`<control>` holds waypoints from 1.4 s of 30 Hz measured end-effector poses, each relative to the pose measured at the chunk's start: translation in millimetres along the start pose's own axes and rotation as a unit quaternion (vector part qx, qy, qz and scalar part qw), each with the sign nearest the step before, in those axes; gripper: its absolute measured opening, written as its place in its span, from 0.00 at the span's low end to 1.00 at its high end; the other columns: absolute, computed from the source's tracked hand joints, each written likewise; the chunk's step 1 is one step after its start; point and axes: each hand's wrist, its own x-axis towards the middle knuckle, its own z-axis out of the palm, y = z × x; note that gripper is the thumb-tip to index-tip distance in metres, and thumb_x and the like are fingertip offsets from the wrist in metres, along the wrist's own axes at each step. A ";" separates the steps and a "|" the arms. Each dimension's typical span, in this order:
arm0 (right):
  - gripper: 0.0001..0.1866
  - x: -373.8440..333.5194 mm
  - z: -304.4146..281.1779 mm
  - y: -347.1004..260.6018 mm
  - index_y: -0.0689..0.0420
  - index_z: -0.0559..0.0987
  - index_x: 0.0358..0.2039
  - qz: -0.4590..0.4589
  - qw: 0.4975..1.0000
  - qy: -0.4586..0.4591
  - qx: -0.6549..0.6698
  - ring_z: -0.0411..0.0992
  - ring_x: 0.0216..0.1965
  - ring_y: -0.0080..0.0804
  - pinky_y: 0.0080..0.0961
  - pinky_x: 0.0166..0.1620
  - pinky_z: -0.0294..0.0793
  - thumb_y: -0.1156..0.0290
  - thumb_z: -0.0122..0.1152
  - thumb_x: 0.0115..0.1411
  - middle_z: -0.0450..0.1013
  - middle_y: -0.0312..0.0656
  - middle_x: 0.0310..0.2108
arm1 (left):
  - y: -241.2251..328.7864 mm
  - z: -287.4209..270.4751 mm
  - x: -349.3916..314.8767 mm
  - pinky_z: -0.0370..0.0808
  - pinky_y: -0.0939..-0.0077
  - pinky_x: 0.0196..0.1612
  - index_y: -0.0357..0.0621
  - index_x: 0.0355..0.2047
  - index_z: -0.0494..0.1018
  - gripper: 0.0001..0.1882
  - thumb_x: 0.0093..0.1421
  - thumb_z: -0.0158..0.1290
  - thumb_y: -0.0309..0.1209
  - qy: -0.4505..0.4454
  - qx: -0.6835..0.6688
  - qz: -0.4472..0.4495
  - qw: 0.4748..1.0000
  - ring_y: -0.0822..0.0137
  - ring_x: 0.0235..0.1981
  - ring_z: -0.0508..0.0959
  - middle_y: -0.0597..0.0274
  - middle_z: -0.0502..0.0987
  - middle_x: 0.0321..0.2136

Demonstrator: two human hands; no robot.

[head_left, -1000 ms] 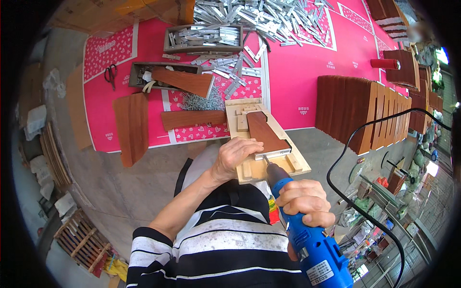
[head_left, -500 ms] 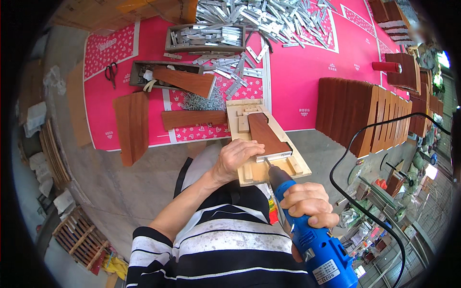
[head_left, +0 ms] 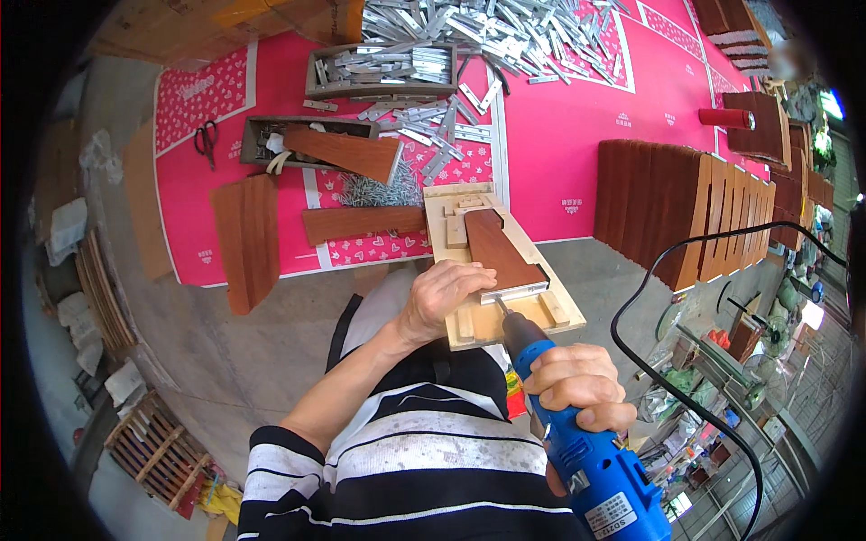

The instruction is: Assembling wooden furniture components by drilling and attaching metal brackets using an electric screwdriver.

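Observation:
My right hand point(head_left: 582, 386) is wrapped round a blue corded electric screwdriver point(head_left: 577, 446), its dark nose pointing up and to the left. The thin bit meets the metal strip point(head_left: 514, 294) on the near end of a reddish-brown wooden piece point(head_left: 502, 254). That piece lies in a pale wooden jig point(head_left: 483, 330) with small blocks fixed on it, which juts over the table's near edge. With its fingers closed together, my left hand point(head_left: 444, 296) grips the wooden piece at its near left corner. Any screw at the bit tip is too small to make out.
Loose screws point(head_left: 383, 187) are heaped beyond the jig on the pink table point(head_left: 550, 144). Metal strips point(head_left: 532, 36) fill a box point(head_left: 383, 90) and lie piled around. Brown wooden pieces point(head_left: 649, 207) stand stacked at right. Scissors point(head_left: 207, 142) lie left. A black cord point(head_left: 667, 383) loops at right.
The black cord has swung slightly left. Both hands, the screwdriver and the wooden piece stay almost where they were; the whole view shifts a little.

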 end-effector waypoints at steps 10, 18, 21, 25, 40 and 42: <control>0.31 -5.7 -1.4 4.5 0.57 0.61 0.36 -0.036 0.999 0.016 0.005 0.72 0.20 0.40 0.29 0.20 0.72 0.49 0.66 0.44 0.68 0.48 0.24 | -5.0 0.6 -3.8 0.74 0.71 0.36 0.41 0.35 0.71 0.17 0.42 0.58 0.27 -0.008 0.001 0.011 1.000 0.59 0.36 0.77 0.58 0.76 0.35; 0.32 -5.2 -0.6 2.3 0.57 0.61 0.37 -0.024 0.999 0.031 0.016 0.72 0.20 0.41 0.30 0.19 0.72 0.48 0.66 0.44 0.68 0.48 0.24 | -4.3 0.3 -3.1 0.74 0.72 0.36 0.41 0.35 0.71 0.17 0.42 0.58 0.27 -0.006 0.001 0.012 1.000 0.59 0.36 0.77 0.58 0.76 0.35; 0.31 -5.2 -0.5 2.5 0.57 0.61 0.36 -0.026 0.999 0.041 0.012 0.72 0.20 0.41 0.31 0.20 0.72 0.49 0.66 0.44 0.68 0.48 0.24 | -4.1 0.6 -2.5 0.74 0.71 0.36 0.41 0.35 0.71 0.17 0.42 0.58 0.27 -0.007 -0.003 0.011 1.000 0.59 0.36 0.77 0.58 0.76 0.35; 0.32 -4.0 -1.5 2.4 0.57 0.61 0.36 -0.029 0.999 0.019 0.008 0.72 0.20 0.41 0.31 0.20 0.72 0.48 0.66 0.44 0.68 0.48 0.24 | -5.5 1.3 -3.3 0.74 0.71 0.36 0.41 0.35 0.71 0.17 0.42 0.59 0.28 -0.007 0.002 0.014 1.000 0.59 0.36 0.77 0.58 0.76 0.35; 0.32 -5.9 -0.4 1.4 0.57 0.61 0.36 -0.023 0.999 0.037 -0.002 0.73 0.21 0.41 0.31 0.21 0.73 0.49 0.67 0.43 0.69 0.48 0.26 | -4.8 1.4 -1.8 0.74 0.71 0.35 0.41 0.35 0.71 0.18 0.41 0.59 0.28 -0.006 0.002 0.016 1.000 0.59 0.35 0.77 0.58 0.76 0.34; 0.32 -5.5 -0.5 1.9 0.57 0.61 0.36 -0.024 0.999 0.033 -0.005 0.73 0.21 0.41 0.31 0.21 0.73 0.49 0.67 0.43 0.69 0.48 0.26 | -4.5 0.9 -2.0 0.74 0.71 0.35 0.41 0.35 0.71 0.18 0.41 0.59 0.28 -0.005 0.002 0.015 1.000 0.59 0.35 0.77 0.58 0.76 0.34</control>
